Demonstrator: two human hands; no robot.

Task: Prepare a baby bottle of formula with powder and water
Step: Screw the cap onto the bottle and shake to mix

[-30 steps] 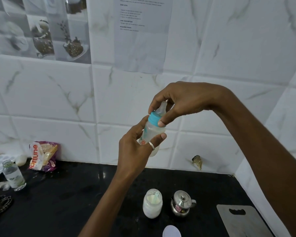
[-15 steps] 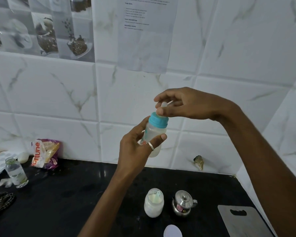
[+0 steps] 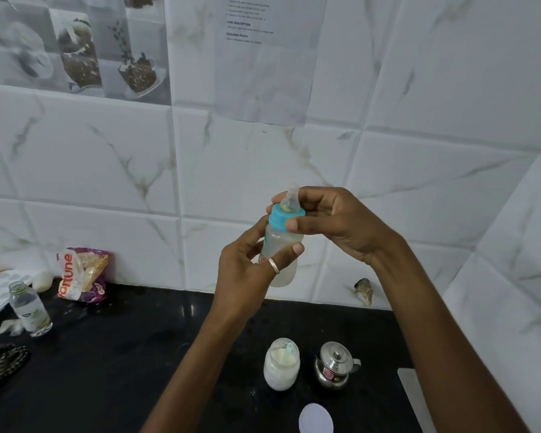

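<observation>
Head view. Bottle up in the air above the desk, in front of the tiled wall, close to upright with the top leaning slightly right. Pale, translucent body; blue cap on its neck; clear teat poking up from the cap.

Left hand wrapped round the bottle's body from below and left, thumb laid across the front, a ring on that thumb. Right hand coming in from the right, clamped on the cap: thumb tip on the cap's near right edge, fingers curled behind the teat.

Down on the desk, below the hands: open jar of white powder with a pale scoop lying inside; just right of it, a small steel pot with its lid on. Nearer the camera, a round white lid, cut off by the frame edge. At the right edge, part of a grey board.

Far left: small glass bottle, uncapped; behind it a packet leaning on the wall. Braided cord at the left edge. Printed sheet on the wall above.
</observation>
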